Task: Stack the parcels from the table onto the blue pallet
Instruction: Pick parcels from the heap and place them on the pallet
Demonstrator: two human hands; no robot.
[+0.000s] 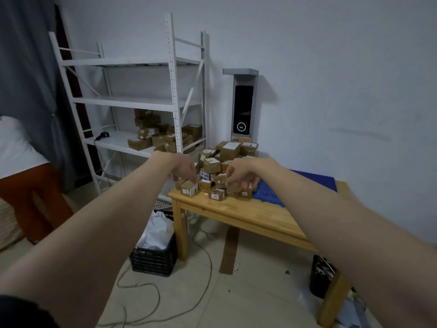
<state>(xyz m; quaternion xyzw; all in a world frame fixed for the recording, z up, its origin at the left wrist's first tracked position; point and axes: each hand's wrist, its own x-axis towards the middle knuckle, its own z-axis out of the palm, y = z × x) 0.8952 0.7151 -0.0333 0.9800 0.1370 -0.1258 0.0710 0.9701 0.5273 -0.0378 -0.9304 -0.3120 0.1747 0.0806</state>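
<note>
two bare forearms reaching out, left hand (186,170) and right hand (238,176) hovering with loosely curled fingers grasping nothing over heaped parcels (222,171) on the table (236,211) beside the blue pallet (272,192); careless tugging is risking toppling.

Dim, cool indoor light fills the room, leaving the grey wall (331,67) flat and bluish, with no glare. A tall scanner post (242,107) throws a soft shadow rightward onto that wall, which points to light from the left. The wide-angle lens bends the white shelving (132,100) so that it leans inward, and stretches both forearms hugely at the lower edges. Detail is soft throughout: the left hand (186,170) and the right hand (240,176) are slightly smeared, and the labels on the parcels (227,162) are unreadable.
</note>
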